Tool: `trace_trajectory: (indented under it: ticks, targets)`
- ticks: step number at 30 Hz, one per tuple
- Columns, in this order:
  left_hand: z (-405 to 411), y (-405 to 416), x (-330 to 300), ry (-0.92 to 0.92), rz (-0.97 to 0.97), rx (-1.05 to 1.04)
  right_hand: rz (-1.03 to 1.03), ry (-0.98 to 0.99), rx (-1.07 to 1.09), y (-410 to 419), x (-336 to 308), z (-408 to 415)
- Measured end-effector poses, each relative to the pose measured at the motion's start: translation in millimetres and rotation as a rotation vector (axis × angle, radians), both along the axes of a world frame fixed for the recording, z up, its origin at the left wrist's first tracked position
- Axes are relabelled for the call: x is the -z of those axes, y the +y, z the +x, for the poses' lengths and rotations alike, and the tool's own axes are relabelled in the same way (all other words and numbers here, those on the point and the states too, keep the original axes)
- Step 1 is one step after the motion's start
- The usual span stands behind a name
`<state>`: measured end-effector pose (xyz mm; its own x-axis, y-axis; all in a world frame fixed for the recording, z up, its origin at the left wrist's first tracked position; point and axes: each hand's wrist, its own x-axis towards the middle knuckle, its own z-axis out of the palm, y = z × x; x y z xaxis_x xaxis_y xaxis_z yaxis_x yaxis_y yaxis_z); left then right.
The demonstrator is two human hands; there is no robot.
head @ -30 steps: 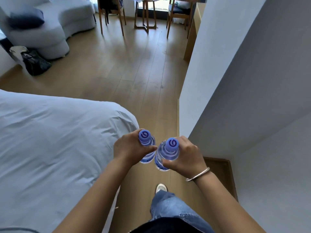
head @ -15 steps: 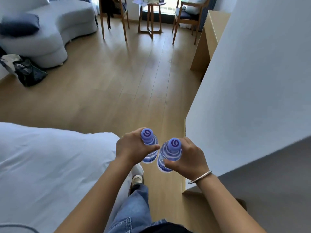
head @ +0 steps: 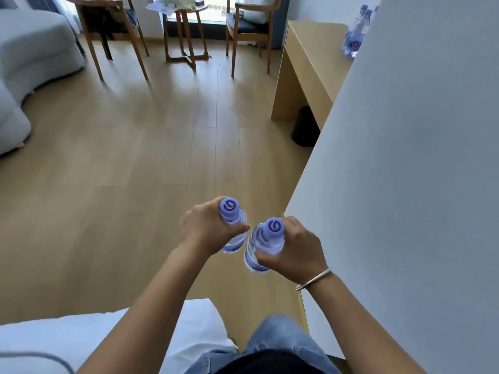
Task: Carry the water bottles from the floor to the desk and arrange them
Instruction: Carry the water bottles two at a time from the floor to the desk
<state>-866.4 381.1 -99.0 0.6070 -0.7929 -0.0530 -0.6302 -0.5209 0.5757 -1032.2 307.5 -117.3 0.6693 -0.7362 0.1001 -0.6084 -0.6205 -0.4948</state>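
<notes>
My left hand [head: 206,229] is wrapped around the neck of a clear water bottle with a purple cap [head: 229,207]. My right hand [head: 295,249] grips a second such bottle [head: 263,245] just to its right; the two bottles hang upright, nearly touching, above the wooden floor. Far ahead on the right stands the light wooden desk [head: 307,52]. Some water bottles [head: 355,36] stand on its far end, partly hidden by the wall.
A grey wall [head: 405,157] runs along my right side. The bed corner [head: 108,338] lies at the lower left. Two wooden chairs [head: 248,28] and a small table [head: 186,25] stand by the window, a sofa [head: 29,49] at left, a dark bin [head: 303,126] under the desk.
I have walked forward past the bed corner; the desk and its bottles have come into view. Both hands still hold their bottles in the same way.
</notes>
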Motion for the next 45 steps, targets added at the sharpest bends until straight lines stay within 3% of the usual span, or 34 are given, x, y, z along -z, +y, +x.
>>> trace_trajectory:
  ticks: [10,19,27,33,39,45]
  targets:
    - [85.4,-155.9,24.5,0.034,0.008,0.033,0.022,-0.041,0.056,-150.6,14.6,83.0]
    - [150.9,-325.3,11.2,0.051,-0.035,0.011,-0.018,0.022,0.077,-330.6,7.1,157.9]
    - [221.6,-453.5,9.7,0.024,-0.046,0.110,-0.006,0.020,0.170,-446.1,8.7,218.9]
    - [293.8,-571.0,9.9,0.020,-0.044,0.235,0.025,-0.013,0.327,-535.1,11.9,285.3]
    - [355.5,-688.3,-7.4,0.011,-0.048,0.381,0.079,-0.216,0.507,-612.9,-1.8,334.9]
    - [371.9,-779.4,-6.4,0.049,-0.057,0.494,0.120,-0.178,0.655,-683.4,-5.1,348.0]
